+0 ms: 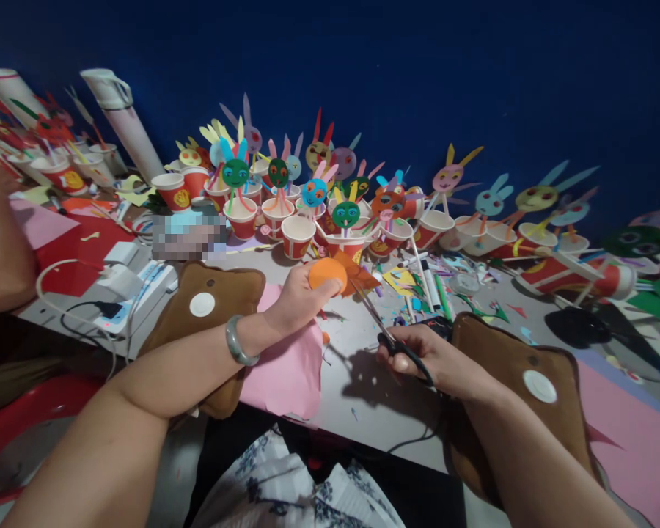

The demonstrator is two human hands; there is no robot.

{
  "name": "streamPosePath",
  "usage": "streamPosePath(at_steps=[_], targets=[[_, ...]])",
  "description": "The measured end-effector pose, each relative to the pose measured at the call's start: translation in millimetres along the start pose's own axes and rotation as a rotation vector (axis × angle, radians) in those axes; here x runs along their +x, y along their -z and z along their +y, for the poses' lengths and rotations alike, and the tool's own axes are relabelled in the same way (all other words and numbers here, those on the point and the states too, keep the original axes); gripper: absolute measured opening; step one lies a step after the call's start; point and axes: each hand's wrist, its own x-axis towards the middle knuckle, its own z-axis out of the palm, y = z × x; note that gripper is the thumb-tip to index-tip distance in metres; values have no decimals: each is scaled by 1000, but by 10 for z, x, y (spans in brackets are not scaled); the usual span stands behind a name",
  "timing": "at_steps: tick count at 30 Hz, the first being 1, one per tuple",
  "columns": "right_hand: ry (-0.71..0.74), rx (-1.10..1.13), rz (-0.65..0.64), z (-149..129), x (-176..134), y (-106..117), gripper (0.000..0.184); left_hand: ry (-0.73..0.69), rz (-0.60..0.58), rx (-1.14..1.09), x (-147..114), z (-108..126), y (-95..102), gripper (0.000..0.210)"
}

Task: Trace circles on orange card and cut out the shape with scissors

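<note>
My left hand (300, 297) pinches a piece of orange paper (328, 276) with a rounded front edge, the thumb lying on its face. Behind it a darker, angular orange part (363, 273) sticks out to the right. My right hand (418, 356) is closed around the black handles of a pair of scissors (377, 317). The blades point up and left, and their tips reach the darker orange part. Whether the blades are parted is hard to make out. Below my left hand lies a pink paper sheet (289, 367) on the table.
Several paper cups (298, 236) with paper rabbit figures stand along the blue wall. Brown cushion-like pads (220, 282) lie on both sides. Paper scraps and markers (430, 282) cover the middle right. A power strip (143, 290) with cables and a tall flask (126, 121) are at left, near another person's arm (3, 242).
</note>
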Motion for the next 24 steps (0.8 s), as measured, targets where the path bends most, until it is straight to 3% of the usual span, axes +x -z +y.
streamPosePath(at_steps=[3,9,14,19,24], targets=[[-7,-1,-3,2,6,-4,59,18,2,-8,-8,-27,-3,11],[-8,-18,-5,14,24,3,60,85,-27,25,-9,-42,-27,31],[1,-34,-6,24,21,14,62,102,-163,5,-30,-76,-43,8],[36,-47,-10,13,30,14,64,239,-211,-45,-94,-86,-57,12],[32,-35,0,15,37,7,64,254,-282,8,-107,-19,-60,21]])
